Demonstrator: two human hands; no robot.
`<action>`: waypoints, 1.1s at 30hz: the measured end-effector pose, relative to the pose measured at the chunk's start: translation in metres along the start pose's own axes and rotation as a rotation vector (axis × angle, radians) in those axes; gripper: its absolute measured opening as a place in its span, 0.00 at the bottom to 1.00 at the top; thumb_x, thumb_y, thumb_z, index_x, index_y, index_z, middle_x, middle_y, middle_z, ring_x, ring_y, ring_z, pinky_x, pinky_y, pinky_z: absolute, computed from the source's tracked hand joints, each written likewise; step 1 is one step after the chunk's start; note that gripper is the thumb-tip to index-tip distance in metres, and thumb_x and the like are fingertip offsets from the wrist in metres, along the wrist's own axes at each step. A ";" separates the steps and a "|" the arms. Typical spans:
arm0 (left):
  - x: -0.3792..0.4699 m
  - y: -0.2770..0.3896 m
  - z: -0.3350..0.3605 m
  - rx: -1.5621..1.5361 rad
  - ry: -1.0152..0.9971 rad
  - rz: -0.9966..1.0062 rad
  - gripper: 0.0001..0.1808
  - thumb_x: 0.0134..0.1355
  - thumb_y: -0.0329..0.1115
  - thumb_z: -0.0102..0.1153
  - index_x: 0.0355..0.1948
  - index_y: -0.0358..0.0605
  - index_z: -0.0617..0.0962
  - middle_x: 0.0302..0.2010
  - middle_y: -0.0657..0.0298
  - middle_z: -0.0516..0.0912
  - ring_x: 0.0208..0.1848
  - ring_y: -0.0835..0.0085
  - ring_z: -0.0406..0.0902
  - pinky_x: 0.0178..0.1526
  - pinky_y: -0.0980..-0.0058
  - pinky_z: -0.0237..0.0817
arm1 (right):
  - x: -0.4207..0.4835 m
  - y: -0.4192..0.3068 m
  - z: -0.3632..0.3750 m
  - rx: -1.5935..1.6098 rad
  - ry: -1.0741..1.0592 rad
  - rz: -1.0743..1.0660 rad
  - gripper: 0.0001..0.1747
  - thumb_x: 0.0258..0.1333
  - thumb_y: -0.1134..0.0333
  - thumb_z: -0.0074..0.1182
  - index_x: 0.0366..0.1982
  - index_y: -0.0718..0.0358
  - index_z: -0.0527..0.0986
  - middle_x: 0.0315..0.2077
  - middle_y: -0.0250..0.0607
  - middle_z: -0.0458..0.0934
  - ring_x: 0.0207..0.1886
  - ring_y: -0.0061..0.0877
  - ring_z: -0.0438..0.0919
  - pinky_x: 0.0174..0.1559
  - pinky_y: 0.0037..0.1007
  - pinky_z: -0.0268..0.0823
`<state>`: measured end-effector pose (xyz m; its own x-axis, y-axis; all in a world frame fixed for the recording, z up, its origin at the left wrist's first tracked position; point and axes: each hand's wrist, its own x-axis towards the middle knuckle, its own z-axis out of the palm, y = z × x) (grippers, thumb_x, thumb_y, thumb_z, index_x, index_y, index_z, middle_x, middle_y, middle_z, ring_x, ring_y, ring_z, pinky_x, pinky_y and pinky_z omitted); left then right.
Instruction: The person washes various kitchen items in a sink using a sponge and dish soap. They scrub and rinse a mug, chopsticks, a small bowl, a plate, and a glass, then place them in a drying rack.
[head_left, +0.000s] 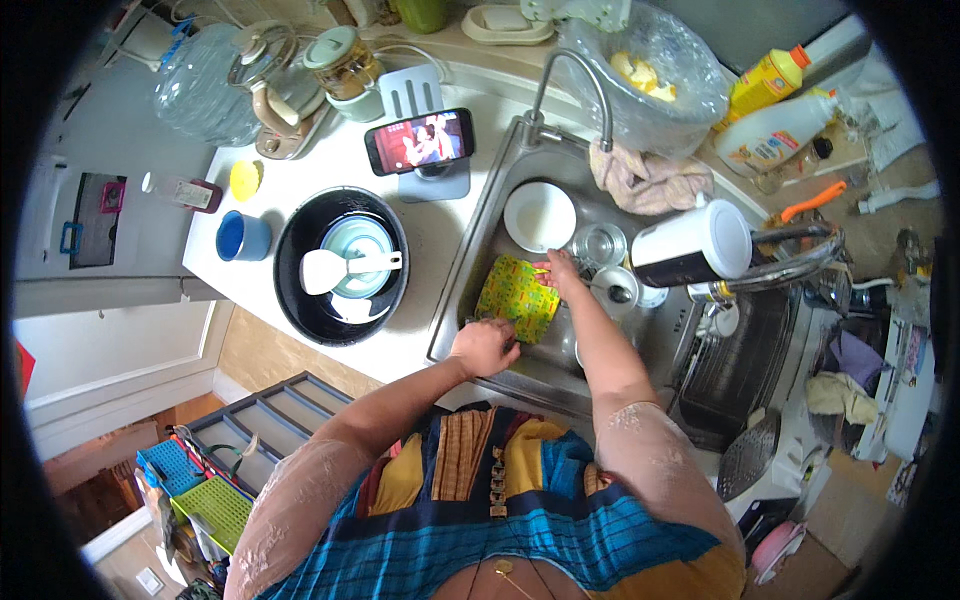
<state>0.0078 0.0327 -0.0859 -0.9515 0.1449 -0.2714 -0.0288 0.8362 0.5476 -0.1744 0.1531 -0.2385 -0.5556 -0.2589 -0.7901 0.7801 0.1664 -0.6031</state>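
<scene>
A yellow-green patterned cloth or sheet (517, 296) lies in the steel sink (442, 315), between my hands. My left hand (487, 347) is at the sink's near left edge with its fingers curled against a dark item, mostly hidden, at the patterned sheet's lower corner. Over the sheet's right edge reaches my right hand (555, 271), fingers apart; whether it pinches the edge cannot be told. Just beyond is a white plate (539, 217). A clear glass bowl (600, 244) and a small white bowl with a spoon (616, 291) sit to the right of my right hand.
Left on the counter stands a black pot (341, 330) holding bowls and a white rice paddle (322, 273), near a blue cup (243, 236) and a propped phone (420, 141). A curved faucet (605, 112), a bunched cloth (649, 180) and a white-and-black canister (694, 244) border the sink.
</scene>
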 end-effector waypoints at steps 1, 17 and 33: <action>-0.001 0.000 -0.001 -0.006 0.003 0.000 0.15 0.51 0.45 0.50 0.25 0.43 0.76 0.29 0.56 0.77 0.33 0.58 0.76 0.34 0.63 0.67 | 0.006 0.000 0.005 0.077 0.019 0.012 0.21 0.57 0.59 0.40 0.48 0.61 0.53 0.30 0.51 0.76 0.17 0.29 0.74 0.16 0.26 0.66; 0.037 -0.006 -0.002 -0.945 0.072 -0.450 0.51 0.48 0.62 0.54 0.60 0.37 0.49 0.40 0.53 0.78 0.45 0.64 0.74 0.50 0.73 0.61 | -0.154 -0.024 -0.043 -0.298 0.219 -0.471 0.10 0.48 0.72 0.42 0.30 0.67 0.73 0.14 0.33 0.71 0.13 0.17 0.67 0.17 0.23 0.58; 0.099 0.051 0.020 -1.238 -0.156 -0.293 0.30 0.60 0.50 0.38 0.55 0.34 0.64 0.51 0.53 0.70 0.52 0.68 0.65 0.56 0.74 0.51 | -0.178 -0.109 -0.170 0.421 0.324 -1.051 0.29 0.54 0.66 0.47 0.57 0.53 0.53 0.51 0.33 0.62 0.53 0.24 0.62 0.56 0.27 0.49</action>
<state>-0.0817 0.1002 -0.1002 -0.8178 0.1700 -0.5498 -0.5746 -0.1883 0.7964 -0.2090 0.3432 -0.0507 -0.9820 0.1830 0.0465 -0.1055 -0.3278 -0.9388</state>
